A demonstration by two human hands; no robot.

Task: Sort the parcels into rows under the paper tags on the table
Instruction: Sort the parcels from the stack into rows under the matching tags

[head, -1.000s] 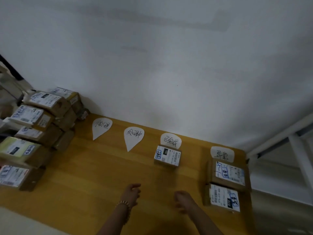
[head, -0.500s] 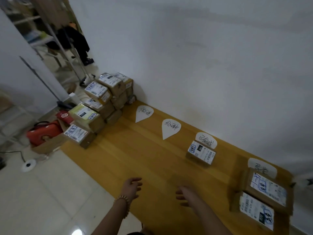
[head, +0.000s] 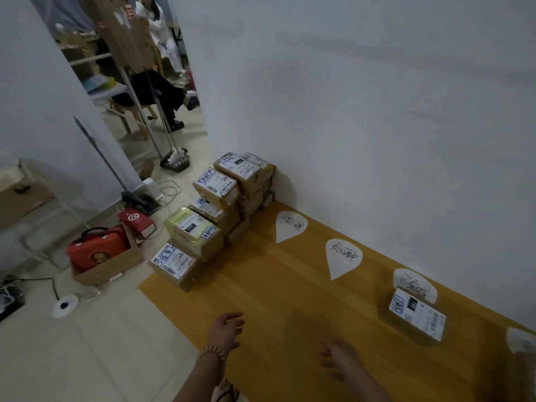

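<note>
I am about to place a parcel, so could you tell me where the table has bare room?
Bare wood runs from the leftmost tag and second tag down to the left hand and right hand, both empty. Below the third tag one parcel sits; wood in front of it is free. The parcel stack crowds the left end of the table.

Dim and softly blurred throughout; the brightest area is the doorway (head: 136, 91) at eleven o'clock; straight lines bow near the edges.
</note>
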